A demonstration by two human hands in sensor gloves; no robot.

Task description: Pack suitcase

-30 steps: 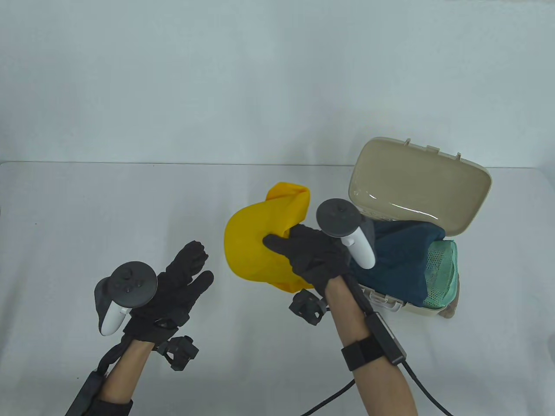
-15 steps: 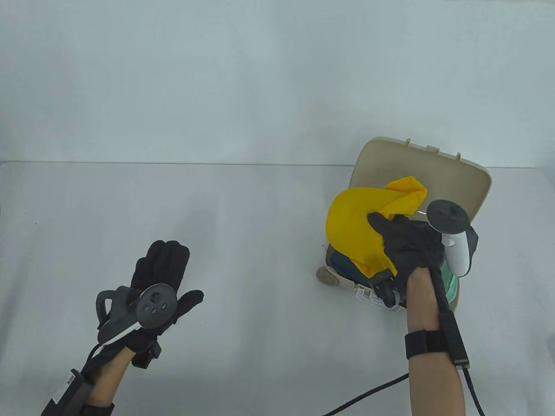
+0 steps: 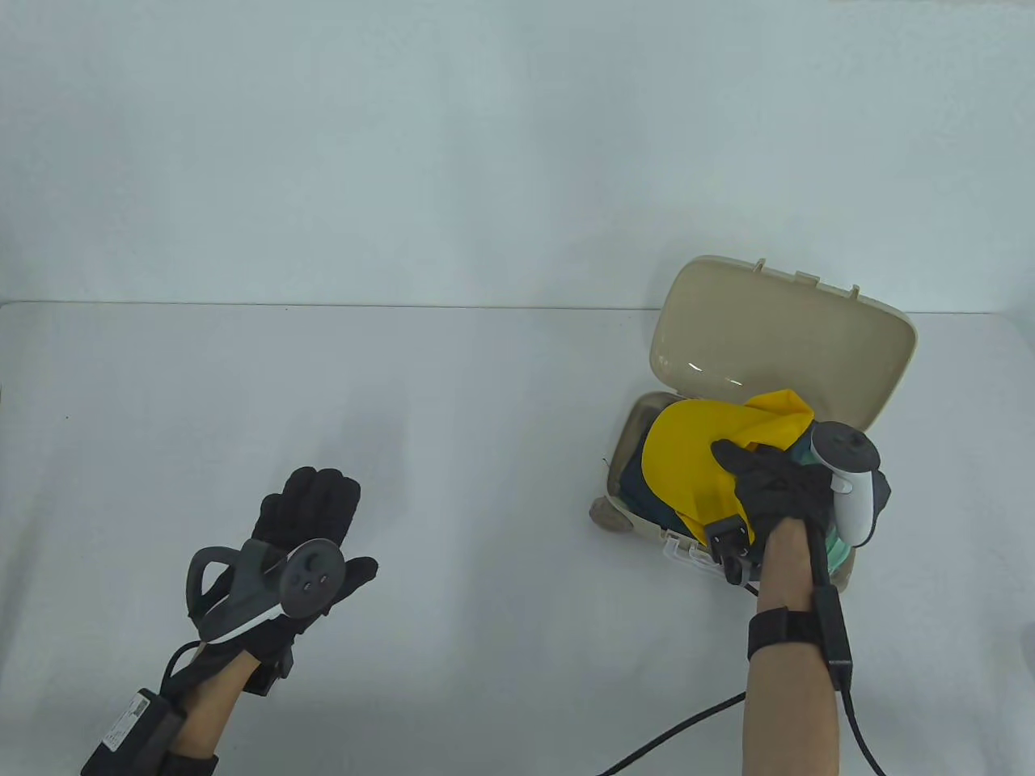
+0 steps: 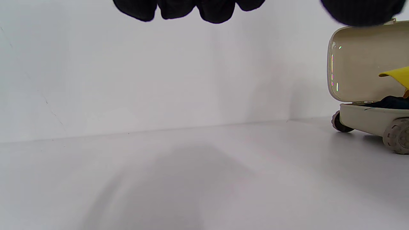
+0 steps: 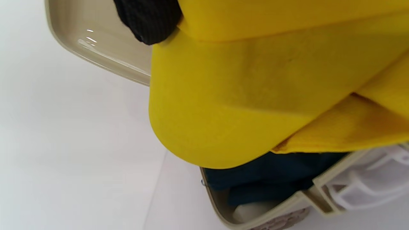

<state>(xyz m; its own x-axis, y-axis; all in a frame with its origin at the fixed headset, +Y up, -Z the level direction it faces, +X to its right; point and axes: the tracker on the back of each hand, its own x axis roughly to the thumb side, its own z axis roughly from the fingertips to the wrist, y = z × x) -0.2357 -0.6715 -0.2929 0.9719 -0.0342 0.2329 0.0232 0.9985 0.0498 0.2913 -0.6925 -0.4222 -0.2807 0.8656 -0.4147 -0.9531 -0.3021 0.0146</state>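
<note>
A small beige suitcase (image 3: 873, 356) stands open at the table's right, lid raised (image 4: 361, 64) (image 5: 96, 41). Inside lie a dark blue cloth (image 3: 635, 477) (image 5: 271, 179) and a green mesh piece (image 3: 841, 550). My right hand (image 3: 768, 485) grips a folded yellow cloth (image 3: 687, 453) (image 5: 255, 95) and holds it low over the case, on top of the blue cloth. Its edge shows in the left wrist view as the yellow cloth (image 4: 397, 75). My left hand (image 3: 311, 517) hovers over the bare table at the left, fingers (image 4: 188, 9) straight and holding nothing.
A black cable (image 3: 671, 735) trails from my right wrist across the table's front. The suitcase wheels (image 4: 394, 135) rest on the white table (image 3: 485, 453). A pale wall rises behind the table's far edge.
My right hand carried the yellow cloth from the table's middle rightward over the suitcase and has lowered it into the case. My left hand turned palm down and drew back slightly.
</note>
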